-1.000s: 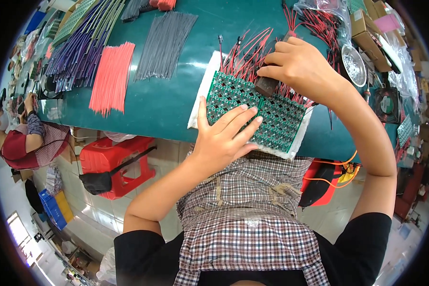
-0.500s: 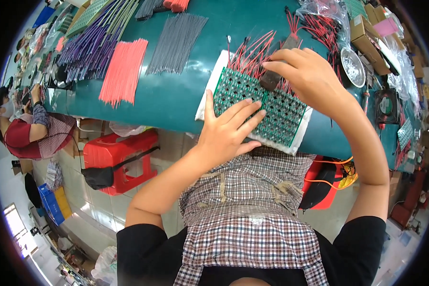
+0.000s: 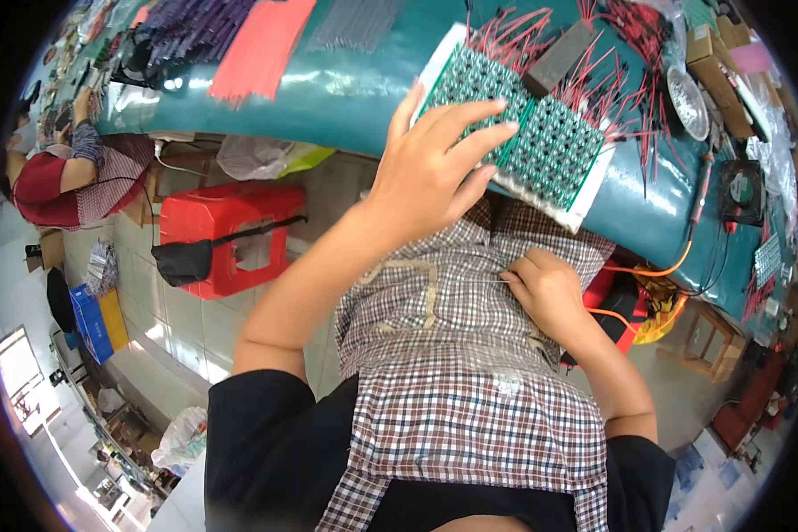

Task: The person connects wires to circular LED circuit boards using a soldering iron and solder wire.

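A green circuit board panel (image 3: 554,146), dotted with small dark parts, lies tilted on a white pad (image 3: 585,206) at the table's near edge. My left hand (image 3: 430,164) rests over its left side, fingers apart and stretched across it. Red wires (image 3: 505,35) fan out from the panel's far edge. Across them lies a dark grey block (image 3: 559,60), with no hand on it. Down at the checked apron (image 3: 470,328), my right hand (image 3: 545,288) has its fingers drawn together. A thin sliver shows at its fingertips, too small to name.
Bundles of red (image 3: 262,49) and grey wires (image 3: 355,25) lie at the far left. On the right are a silver dish (image 3: 685,105), a soldering iron (image 3: 702,191), a small black fan (image 3: 741,193) and a cardboard box (image 3: 714,75). A red stool (image 3: 230,235) and a co-worker (image 3: 71,177) are at left.
My right hand has let go of the dark block and dropped from the panel to the apron. The block now lies on the wires. My left hand stays on the panel; the view has shifted.
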